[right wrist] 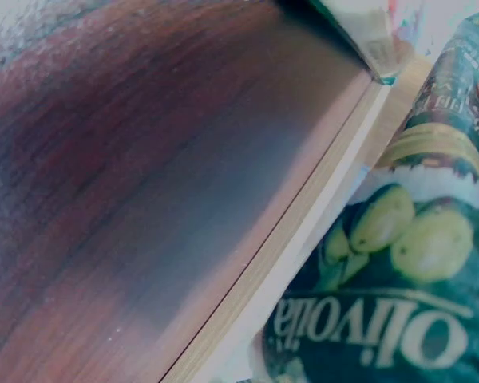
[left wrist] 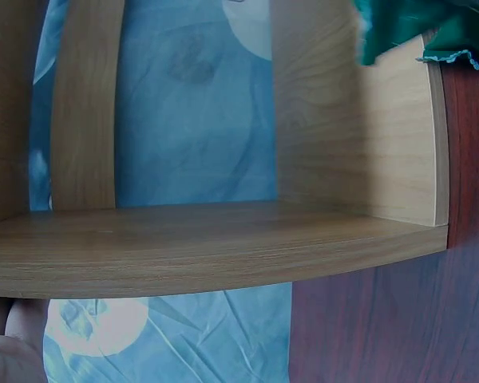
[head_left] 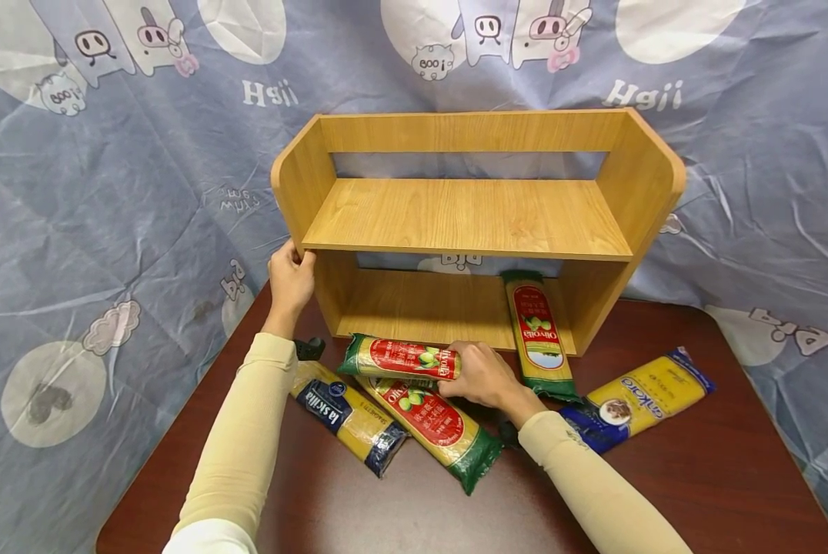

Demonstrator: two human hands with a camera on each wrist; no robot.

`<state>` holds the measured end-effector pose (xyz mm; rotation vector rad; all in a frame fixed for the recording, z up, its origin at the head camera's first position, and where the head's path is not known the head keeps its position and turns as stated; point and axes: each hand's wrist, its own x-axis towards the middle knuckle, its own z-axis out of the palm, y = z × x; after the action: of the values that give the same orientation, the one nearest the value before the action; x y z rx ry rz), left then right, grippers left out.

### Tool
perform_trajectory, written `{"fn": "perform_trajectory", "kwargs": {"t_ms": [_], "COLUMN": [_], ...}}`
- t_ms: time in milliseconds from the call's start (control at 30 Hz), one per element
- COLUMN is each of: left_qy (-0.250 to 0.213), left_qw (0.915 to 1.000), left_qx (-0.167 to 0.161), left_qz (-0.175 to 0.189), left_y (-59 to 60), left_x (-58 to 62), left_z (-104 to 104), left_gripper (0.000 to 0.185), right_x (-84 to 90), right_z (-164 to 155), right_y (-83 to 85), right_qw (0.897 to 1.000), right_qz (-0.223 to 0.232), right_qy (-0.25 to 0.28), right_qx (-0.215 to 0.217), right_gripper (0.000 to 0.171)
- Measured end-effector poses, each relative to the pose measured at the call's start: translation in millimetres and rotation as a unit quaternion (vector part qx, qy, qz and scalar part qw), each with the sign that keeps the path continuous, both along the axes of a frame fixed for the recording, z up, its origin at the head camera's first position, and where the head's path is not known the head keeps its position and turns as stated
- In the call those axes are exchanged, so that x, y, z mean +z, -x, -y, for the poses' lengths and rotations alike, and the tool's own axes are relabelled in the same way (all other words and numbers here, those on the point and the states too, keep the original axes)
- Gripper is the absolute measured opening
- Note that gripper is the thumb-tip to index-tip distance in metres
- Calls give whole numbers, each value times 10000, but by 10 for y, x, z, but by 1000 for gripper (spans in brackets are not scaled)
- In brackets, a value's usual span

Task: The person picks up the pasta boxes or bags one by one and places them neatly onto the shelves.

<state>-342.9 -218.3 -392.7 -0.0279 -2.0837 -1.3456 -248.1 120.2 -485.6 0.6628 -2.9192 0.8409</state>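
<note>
A two-level wooden shelf (head_left: 469,215) stands at the back of a dark brown table (head_left: 698,477). My left hand (head_left: 291,278) grips the front edge of its left side panel. My right hand (head_left: 479,375) grips one end of a red and green Olivola spaghetti pack (head_left: 396,358), which lies crosswise in front of the shelf's lower level. That pack fills the right of the right wrist view (right wrist: 399,319). A second Olivola pack (head_left: 431,422) lies under it on the table. A third (head_left: 540,335) lies half inside the lower level, at its right.
A yellow and blue la Sicilia pasta pack (head_left: 348,415) lies by my left forearm. Another yellow and blue pack (head_left: 636,398) lies at the right of the table. A blue cartoon-print cloth (head_left: 109,192) hangs behind and around the table.
</note>
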Motion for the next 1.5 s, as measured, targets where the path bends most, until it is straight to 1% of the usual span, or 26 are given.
{"fn": "perform_trajectory", "kwargs": {"t_ms": [133, 233, 433, 600, 800, 900, 1000, 1133, 1233, 1300, 1367, 1500], "left_qy": [-38, -36, 12, -17, 29, 9, 17, 60, 49, 15, 4, 43], "left_qw": [10000, 10000, 10000, 9999, 9999, 9999, 9999, 9999, 10000, 10000, 10000, 9999], "left_qx": [-8, -1, 83, 108, 147, 147, 139, 88, 27, -3, -4, 19], "left_qz": [-42, -59, 19, -8, 19, 40, 35, 30, 73, 95, 98, 91], "left_y": [-5, -9, -19, -24, -28, -32, -34, -31, -26, -22, -19, -15], "left_x": [-12, -12, -19, -16, -22, -21, -14, -4, 0, 3, 8, 20], "left_z": [23, 34, 50, 66, 80, 77, 64, 46, 38, 31, 27, 19], "left_gripper": [13, 14, 14, 13, 12, 13, 13, 13, 14, 15, 15, 16], "right_x": [28, 54, 70, 92, 134, 154, 169, 177, 180, 187, 197, 224], "right_z": [-3, -15, -55, -80, -99, -99, -100, -110, -124, -135, -144, -161], "right_y": [-3, -5, 0, 3, 7, 11, 23, 32, 43, 59, 77, 105], "right_qw": [9997, 9994, 9985, 9964, 9919, 9886, 9841, 9751, 9682, 9649, 9609, 9522], "right_qz": [8, 10, 47, 198, 225, 235, 251, 421, 443, 396, 449, 767], "right_qy": [83, 127, 147, 448, 810, 892, 947, 1176, 1319, 1328, 1362, 1411], "right_qx": [-212, -335, -530, -688, -950, -1187, -1479, -1834, -2077, -2231, -2369, -2597], "right_gripper": [58, 57, 54, 52, 43, 44, 52, 59, 56, 54, 51, 49]}}
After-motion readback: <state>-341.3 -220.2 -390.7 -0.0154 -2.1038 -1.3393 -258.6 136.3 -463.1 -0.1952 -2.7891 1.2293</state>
